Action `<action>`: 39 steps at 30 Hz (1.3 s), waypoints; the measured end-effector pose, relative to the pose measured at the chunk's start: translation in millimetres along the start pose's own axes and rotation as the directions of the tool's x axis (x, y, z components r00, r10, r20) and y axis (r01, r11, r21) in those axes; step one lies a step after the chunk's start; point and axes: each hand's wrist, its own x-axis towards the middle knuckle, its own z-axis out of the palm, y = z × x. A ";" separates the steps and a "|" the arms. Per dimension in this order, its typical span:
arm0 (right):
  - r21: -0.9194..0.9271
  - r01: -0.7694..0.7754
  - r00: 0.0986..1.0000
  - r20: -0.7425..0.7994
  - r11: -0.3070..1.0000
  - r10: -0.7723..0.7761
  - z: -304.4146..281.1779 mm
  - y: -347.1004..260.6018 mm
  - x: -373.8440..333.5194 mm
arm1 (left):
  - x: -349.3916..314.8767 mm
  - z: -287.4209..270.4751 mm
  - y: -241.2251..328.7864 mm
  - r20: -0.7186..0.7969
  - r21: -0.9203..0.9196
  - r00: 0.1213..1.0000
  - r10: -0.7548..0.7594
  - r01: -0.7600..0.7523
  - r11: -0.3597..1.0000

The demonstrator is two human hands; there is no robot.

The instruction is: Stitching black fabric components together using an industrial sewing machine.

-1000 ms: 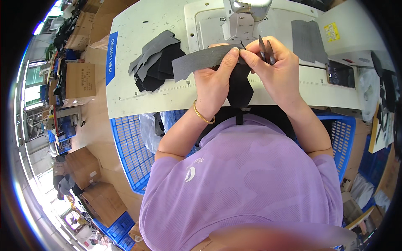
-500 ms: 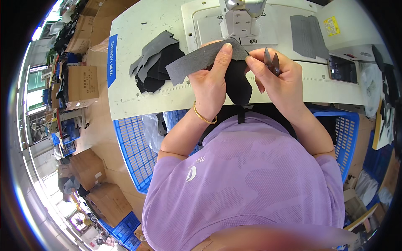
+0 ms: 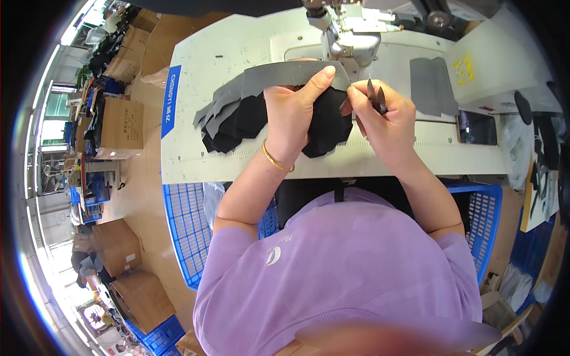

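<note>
My left hand (image 3: 290, 115) grips a grey fabric piece (image 3: 288, 73), thumb pressed on top and fingers hidden behind. A black fabric part (image 3: 328, 126) hangs below it between my hands; whether the two are joined I cannot tell. Tucked in my right hand (image 3: 385, 121) are dark thread snips (image 3: 376, 99), blades pointing up. That hand's thumb and fingertip pinch close to the fabric's right corner. To the left lies a pile of grey and black fabric pieces (image 3: 233, 115), overlapped by the held piece's left end. Beyond my hands stands the sewing machine head (image 3: 355, 47).
On the pale machine table (image 3: 202, 71), a stack of grey pieces (image 3: 432, 86) lies at the right beside a dark phone-like device (image 3: 477, 128). Blue plastic baskets (image 3: 185, 228) sit under the table's front edge. Cardboard boxes (image 3: 122, 127) stand on the floor at left.
The view has shifted, with more of the machine head showing. The grey piece now reaches over the pile at its left end. Both hands keep their hold, and the snips stay in the right.
</note>
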 end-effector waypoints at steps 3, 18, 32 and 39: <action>0.033 0.028 0.999 -0.032 0.999 -0.027 3.8 -3.8 11.5 | 14.7 0.2 7.1 0.014 0.008 0.997 -0.082 0.082 0.997; 0.176 0.034 0.998 -0.055 0.984 -0.025 8.3 -7.5 36.8 | 48.5 7.8 31.3 0.104 0.088 0.988 -0.118 0.109 0.990; 0.089 0.080 0.994 -0.082 0.993 -0.072 13.4 -9.8 37.7 | 59.1 -1.1 32.9 0.181 0.110 0.980 -0.081 0.061 0.992; 0.095 0.100 0.993 -0.079 0.990 -0.092 16.1 -8.5 37.4 | 68.3 -12.3 32.3 0.325 0.129 0.935 -0.144 0.107 0.986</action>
